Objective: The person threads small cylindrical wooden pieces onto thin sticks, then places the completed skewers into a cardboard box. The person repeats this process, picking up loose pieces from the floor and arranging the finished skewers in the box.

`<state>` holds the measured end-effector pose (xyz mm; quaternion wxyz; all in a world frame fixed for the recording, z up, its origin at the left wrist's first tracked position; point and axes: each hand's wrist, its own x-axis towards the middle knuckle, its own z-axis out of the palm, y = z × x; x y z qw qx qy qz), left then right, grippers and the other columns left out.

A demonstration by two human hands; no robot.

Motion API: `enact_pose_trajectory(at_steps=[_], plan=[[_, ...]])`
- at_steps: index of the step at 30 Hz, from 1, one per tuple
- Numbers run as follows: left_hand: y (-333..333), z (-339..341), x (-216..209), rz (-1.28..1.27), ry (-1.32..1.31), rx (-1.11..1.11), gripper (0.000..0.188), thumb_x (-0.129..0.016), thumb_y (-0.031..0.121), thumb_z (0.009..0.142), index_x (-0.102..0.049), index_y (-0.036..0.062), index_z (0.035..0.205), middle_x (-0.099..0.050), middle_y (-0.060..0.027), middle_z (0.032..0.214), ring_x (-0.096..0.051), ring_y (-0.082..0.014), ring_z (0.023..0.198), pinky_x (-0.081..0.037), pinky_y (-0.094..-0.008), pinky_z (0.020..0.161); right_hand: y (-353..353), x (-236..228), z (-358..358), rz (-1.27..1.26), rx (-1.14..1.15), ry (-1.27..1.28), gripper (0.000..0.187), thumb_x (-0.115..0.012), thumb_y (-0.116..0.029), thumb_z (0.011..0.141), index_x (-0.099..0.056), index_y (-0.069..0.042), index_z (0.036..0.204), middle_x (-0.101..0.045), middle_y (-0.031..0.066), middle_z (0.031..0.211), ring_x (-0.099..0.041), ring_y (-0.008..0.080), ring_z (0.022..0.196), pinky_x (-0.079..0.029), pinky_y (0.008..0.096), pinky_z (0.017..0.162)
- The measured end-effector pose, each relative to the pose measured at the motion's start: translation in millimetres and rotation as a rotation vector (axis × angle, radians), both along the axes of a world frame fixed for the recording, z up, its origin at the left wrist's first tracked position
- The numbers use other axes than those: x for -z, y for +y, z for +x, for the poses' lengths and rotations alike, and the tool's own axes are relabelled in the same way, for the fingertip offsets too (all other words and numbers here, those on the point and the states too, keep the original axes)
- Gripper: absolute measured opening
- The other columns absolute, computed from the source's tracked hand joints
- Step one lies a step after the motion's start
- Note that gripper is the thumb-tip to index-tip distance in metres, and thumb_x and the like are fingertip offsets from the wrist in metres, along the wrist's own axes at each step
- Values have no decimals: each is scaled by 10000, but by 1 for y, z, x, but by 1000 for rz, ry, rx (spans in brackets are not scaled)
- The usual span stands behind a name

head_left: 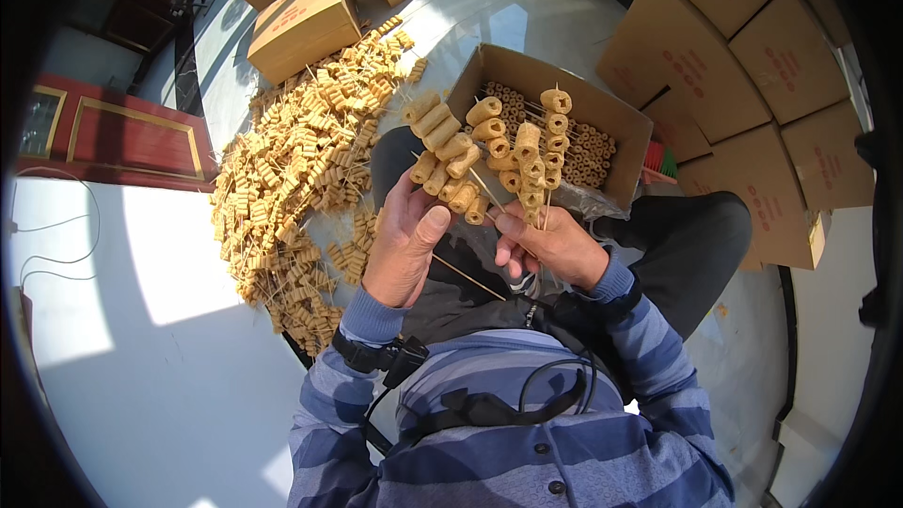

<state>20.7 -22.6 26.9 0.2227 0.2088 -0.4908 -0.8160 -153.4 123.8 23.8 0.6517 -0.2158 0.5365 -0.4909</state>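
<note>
My left hand (403, 243) is closed round skewers of short, hollow tan rolls (442, 127), the thumb laid along the near side. Just to its right, my right hand (557, 243) pinches the bare lower ends of several more skewers, whose rolls (529, 155) stand up in columns above the fingers. Both bunches fan out over my lap, close together. One bare stick (468, 277) slants down from beside the left hand across my dark trousers. Behind the hands, an open carton (611, 118) holds many such skewered rolls, seen end-on; the held bunch hides part of them.
A big heap of skewered rolls (282, 188) spreads over the floor at my left. Closed cartons (306, 28) stand at its far end, and more cartons (715, 66) are stacked at the right. Red and green bristles (666, 165) show beside the open carton.
</note>
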Motion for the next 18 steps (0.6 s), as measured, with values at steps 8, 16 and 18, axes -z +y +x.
enact_pose_trajectory(at_steps=[8, 16, 18], plan=[[-12, -14, -10, 209, 35, -213, 377, -532, 153, 1034, -427, 11, 1367, -590, -144, 1292, -615, -252, 1172, -501, -414, 1025, 10, 9, 1, -62, 51, 4, 413, -529, -341, 1057, -624, 14, 1246, -689, 81, 1068, -662, 140, 964, -543, 281, 839], [-24, -20, -9, 375, 175, -181, 452, -422, 358, 1065, -447, 12, 1355, -581, -156, 1285, -591, -298, 1191, -463, -475, 1059, 15, 12, 6, -235, 85, 608, 286, -600, -224, 1012, -674, -35, 1214, -727, 109, 1047, -674, 202, 990, -514, 322, 892], [-20, -25, -13, 500, 265, -148, 608, -411, 487, 1056, -417, 0, 1420, -579, -166, 1305, -566, -310, 1226, -438, -472, 1094, 15, 10, 8, -208, -19, 649, 275, -577, -213, 1033, -685, -32, 1211, -737, 78, 1052, -664, 155, 992, -511, 302, 920]])
